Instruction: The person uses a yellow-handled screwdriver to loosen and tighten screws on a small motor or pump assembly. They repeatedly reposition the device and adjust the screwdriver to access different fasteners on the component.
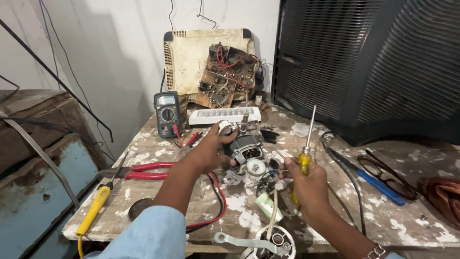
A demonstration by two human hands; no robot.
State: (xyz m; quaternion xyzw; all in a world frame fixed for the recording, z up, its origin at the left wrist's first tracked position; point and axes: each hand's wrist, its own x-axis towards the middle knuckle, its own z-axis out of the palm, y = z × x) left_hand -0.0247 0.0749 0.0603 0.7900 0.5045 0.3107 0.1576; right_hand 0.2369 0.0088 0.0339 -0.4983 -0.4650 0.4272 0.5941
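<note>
My left hand (211,148) grips a small electric motor (245,148) that stands on the paint-spattered wooden table (335,211), fingers wrapped over its left side and top. My right hand (306,184) holds a yellow-handled screwdriver (305,153) upright, its metal shaft pointing up, just right of the motor. The fingertips of that hand also pinch thin wires near the motor's base.
A multimeter (167,114) with red and black leads, a white LED lamp strip (225,115) and an old circuit board (225,76) stand behind. Red-handled pliers (151,171) and a yellow tester screwdriver (96,208) lie left. Eyeglasses (385,177), a blue pen (378,184), a big dark television casing (373,62) sit right.
</note>
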